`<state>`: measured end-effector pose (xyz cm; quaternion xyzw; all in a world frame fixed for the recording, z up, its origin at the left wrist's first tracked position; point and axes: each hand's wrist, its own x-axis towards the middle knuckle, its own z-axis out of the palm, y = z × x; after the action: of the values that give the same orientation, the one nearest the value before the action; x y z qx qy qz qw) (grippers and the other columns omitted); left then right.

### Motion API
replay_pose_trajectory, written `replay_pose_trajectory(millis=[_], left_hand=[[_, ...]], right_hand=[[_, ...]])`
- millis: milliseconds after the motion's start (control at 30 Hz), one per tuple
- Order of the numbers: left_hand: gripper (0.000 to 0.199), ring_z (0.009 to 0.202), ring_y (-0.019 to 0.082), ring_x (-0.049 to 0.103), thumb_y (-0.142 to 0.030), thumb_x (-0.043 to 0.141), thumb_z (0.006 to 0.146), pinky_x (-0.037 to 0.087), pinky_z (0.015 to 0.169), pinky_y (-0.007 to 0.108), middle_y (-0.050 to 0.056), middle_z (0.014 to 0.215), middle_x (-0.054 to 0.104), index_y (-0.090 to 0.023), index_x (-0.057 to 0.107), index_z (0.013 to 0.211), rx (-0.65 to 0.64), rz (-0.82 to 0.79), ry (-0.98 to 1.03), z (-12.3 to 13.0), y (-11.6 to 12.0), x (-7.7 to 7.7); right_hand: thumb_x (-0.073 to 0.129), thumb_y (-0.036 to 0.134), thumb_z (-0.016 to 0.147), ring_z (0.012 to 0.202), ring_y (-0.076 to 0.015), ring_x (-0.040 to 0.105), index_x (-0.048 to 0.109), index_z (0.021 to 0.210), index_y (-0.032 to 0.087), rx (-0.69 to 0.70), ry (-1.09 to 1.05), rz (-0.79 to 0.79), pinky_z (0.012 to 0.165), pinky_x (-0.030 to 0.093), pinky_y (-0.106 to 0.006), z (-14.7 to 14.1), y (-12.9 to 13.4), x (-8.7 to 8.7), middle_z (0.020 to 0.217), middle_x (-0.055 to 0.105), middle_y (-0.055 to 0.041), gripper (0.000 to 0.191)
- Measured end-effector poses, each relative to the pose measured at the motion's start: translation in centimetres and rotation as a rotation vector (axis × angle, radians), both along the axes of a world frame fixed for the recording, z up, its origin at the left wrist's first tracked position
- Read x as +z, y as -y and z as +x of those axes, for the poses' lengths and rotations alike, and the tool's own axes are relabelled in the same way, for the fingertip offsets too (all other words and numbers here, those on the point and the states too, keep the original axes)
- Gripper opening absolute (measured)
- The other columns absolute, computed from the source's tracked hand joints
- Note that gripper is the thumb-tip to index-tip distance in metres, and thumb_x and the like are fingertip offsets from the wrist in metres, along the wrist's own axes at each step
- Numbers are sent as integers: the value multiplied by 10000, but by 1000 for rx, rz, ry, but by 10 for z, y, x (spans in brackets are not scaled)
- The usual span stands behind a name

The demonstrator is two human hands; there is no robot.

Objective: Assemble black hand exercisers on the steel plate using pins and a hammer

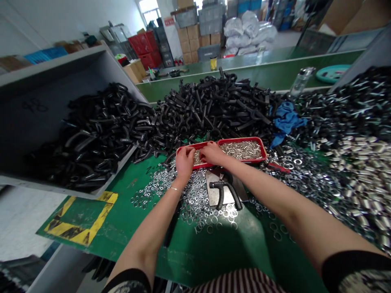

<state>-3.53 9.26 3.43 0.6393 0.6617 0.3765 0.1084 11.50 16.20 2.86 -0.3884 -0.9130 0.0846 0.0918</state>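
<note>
My left hand (185, 163) is at the left end of a red tray (200, 145) of small metal parts, fingers bent together in a pinch. Beside it my right hand (211, 154) reaches into the same tray, its fingers curled down among the parts. Whatever either hand's fingertips hold is too small to make out. A second red tray (265, 156) adjoins on the right, full of small metal pins (241, 149). Nearer to me, a metal plate (210, 195) bears black curved handle-like parts (233, 193). Loose metal rings and nuts (195, 197) lie around it.
Behind the trays rises a heap of black parts (210, 101), spilling from a grey bin (122, 162) at left. A blue cloth (285, 118), a clear bottle (302, 81) and a red-handled tool (278, 167) lie to the right, near piled metal sleeves (363, 175).
</note>
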Motion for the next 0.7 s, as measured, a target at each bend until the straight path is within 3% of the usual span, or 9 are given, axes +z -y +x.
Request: replay_pose_trajectory(millis=[67,167,267,400,533,700], left_hand=[[176,968,184,651,-264,492,1010,483,919,305,65,1049,716,-177,639,1056,-101,-5,-17,12,27,5],[169,984,202,634,-261,501,1012,454,936,350,56,1027,714,-195,655,1029,-370,-62,-137,33,69,1],[151,998,224,600,-264,533,998,411,939,393,56,995,707,-194,667,989,-457,-82,-265,50,92,-12],[162,995,245,570,-271,533,997,382,920,416,71,981,688,-177,666,993,-452,-86,-383,59,94,-23],[196,969,252,554,-273,501,1008,379,899,421,77,948,669,-169,664,978,-440,-46,-472,63,91,-27],[251,954,269,544,-258,448,1020,382,886,443,105,953,659,-160,678,994,-465,32,-582,63,93,-36]], right_hand=[[653,243,873,1040,-288,537,770,886,174,-7,-3,-7,945,275,-403,-1,-1,0,947,754,-113,137],[633,232,883,1026,-279,535,759,877,165,-20,-31,-7,936,276,-396,0,0,-2,949,756,-114,144],[605,210,896,993,-264,536,740,930,171,-29,-91,3,922,276,-385,3,2,-4,975,753,-95,145],[586,189,896,955,-250,538,712,978,172,-35,-173,14,914,282,-375,5,4,-7,997,739,-89,151],[557,168,895,930,-243,545,693,909,151,-49,-245,6,933,295,-379,4,7,-7,949,722,-104,138],[468,156,921,967,-217,564,628,977,128,-114,-394,-2,906,379,-333,7,12,4,1007,679,-116,173]])
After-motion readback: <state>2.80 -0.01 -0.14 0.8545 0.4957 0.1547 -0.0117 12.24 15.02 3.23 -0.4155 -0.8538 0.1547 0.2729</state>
